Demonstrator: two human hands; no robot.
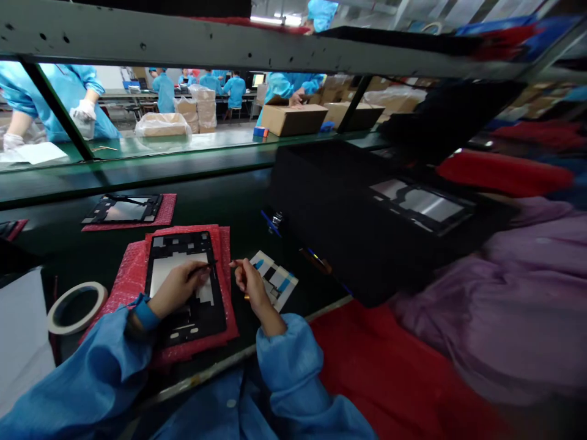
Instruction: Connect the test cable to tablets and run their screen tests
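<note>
My left hand [178, 288] rests on a black tablet frame [197, 321] and pinches a thin dark tool [204, 265] over its pale centre. The frame lies on stacked red bubble-wrap pads [137, 281]. My right hand [252, 285] hovers beside the pads, its fingers drawn together; whether it holds something thin is too small to tell. Just right of it lies a white and blue patterned sheet [275, 280]. A roll of masking tape [77, 286] lies left of the pads, near my left wrist.
Another black frame [121, 209] sits on a red pad farther along the dark bench. A large black box [334, 244] with a tablet panel [419, 205] on top stands to the right. Red and purple cloth [458, 318] lies beyond it. Co-workers in blue gowns [288, 88] handle cardboard boxes behind a rail.
</note>
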